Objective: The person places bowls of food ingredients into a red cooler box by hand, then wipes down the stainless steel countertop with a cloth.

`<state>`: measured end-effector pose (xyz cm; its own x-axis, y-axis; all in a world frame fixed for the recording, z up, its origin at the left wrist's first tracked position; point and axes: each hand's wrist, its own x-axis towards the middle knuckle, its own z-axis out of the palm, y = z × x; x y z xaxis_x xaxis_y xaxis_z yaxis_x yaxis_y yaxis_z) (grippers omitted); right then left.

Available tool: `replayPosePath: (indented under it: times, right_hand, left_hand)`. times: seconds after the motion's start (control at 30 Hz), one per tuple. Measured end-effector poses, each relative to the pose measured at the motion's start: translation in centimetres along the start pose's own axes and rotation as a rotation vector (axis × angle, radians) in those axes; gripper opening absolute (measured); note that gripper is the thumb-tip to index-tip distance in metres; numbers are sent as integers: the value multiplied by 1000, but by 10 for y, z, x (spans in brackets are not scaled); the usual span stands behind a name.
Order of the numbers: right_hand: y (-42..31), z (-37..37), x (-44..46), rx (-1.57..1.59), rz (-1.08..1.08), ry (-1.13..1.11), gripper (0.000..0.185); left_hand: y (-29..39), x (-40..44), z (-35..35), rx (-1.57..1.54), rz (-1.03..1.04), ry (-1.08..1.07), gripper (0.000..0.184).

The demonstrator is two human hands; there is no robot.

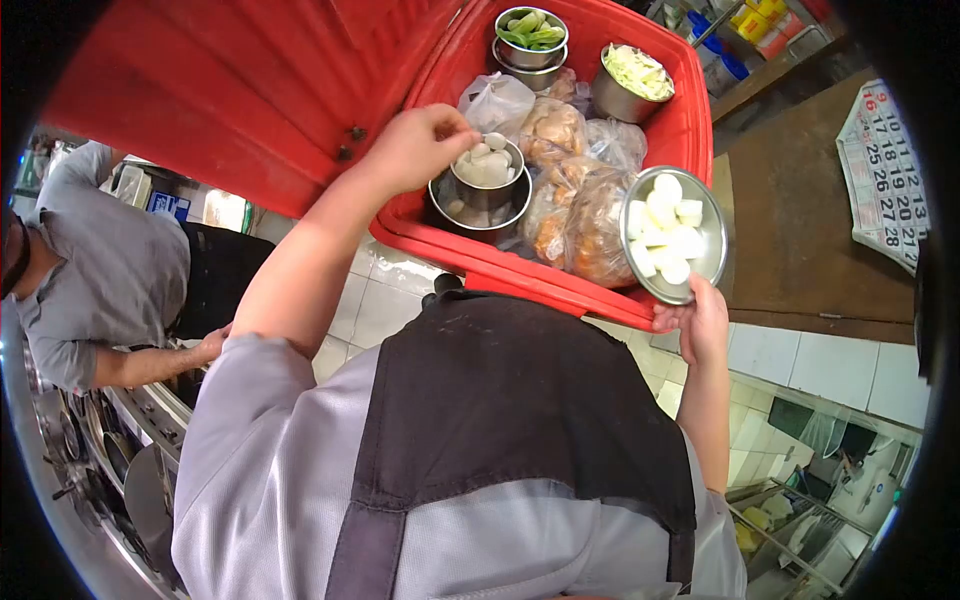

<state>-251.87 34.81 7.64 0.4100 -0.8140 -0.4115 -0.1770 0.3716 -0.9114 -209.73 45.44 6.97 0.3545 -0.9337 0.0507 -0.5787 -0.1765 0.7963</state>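
In the head view, with the centre of the picture as your clock's hub, your left hand is near 11 o'clock. Its thumb and fingers are curled to a narrow gap over a small metal cup at 12 o'clock. White pieces fill that cup, and one lies right by your fingertips; you cannot tell from here whether they pinch it. The cup sits in a larger metal bowl.

Your right hand, at 3 o'clock, grips the lower rim of a shallow metal bowl, tilted towards you and loaded with thick white chunks. That bowl is held over the near right edge of a red bin, whose raised red lid stands at 10 o'clock.

Inside the bin, clear bags of orange-brown food lie at 2 o'clock, between the small cup and your shallow bowl. Stacked metal cups holding cut greens stand at 12 o'clock, and a cup of pale shreds at 1 o'clock.

A co-worker in a grey shirt is at 9 o'clock.
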Motion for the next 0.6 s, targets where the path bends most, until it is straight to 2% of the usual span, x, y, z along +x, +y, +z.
replayPosePath:
  times: [0.03,0.17,0.27,0.5,0.53,0.6]
  right_hand:
    - [-7,9,6,-43,39,-15,49]
    - [-32,63,50,-90,104,-188,50]
    - [-42,112,95,-166,142,-265,46]
    - [3,191,183,-326,352,-380,44]
    - [16,196,198,-469,426,-441,46]
    - [26,202,204,-701,405,-435,53]
  left_hand:
    - [21,-17,-17,-114,-18,35,24]
    - [30,-65,-49,-408,17,-10,19]
    - [41,-101,-66,-470,-99,-62,19]
    - [-16,-171,-63,-369,-299,-132,22]
    - [-33,-181,-57,-364,-353,-128,23]
    - [-62,-200,-48,-353,-460,-128,23]
